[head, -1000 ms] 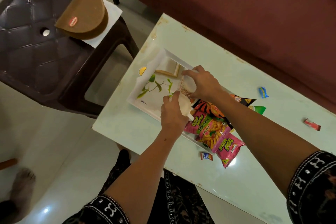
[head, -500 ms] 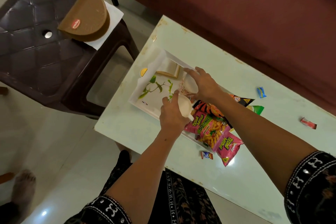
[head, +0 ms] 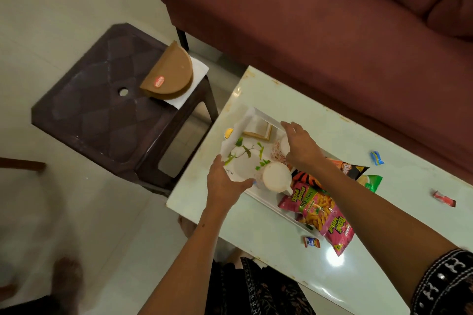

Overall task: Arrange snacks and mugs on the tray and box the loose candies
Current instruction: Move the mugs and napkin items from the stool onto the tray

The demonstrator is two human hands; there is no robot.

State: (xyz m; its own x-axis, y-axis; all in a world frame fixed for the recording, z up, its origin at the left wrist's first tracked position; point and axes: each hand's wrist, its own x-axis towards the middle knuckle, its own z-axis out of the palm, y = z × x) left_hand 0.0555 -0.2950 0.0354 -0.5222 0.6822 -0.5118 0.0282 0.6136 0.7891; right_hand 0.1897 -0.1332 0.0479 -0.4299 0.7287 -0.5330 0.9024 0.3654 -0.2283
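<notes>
On the tray (head: 258, 115), both hands grip its rims; pink packet (head: 317, 208) reads "Tedhe Medhe", "50% free".

Black short sleeves (head: 445, 286) – white geometric embroidered trim; dark patterned garment (head: 258, 294) below; bare forearms.

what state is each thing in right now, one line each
left hand: holds the tray's near edge
right hand: curled round the far mug
tray: flat on the table
near mug: upright on the tray, free
far mug: on the tray, gripped
pink snack packet: sealed, overhanging the tray
blue candy: loose on the table
red candy: loose on the table
</notes>
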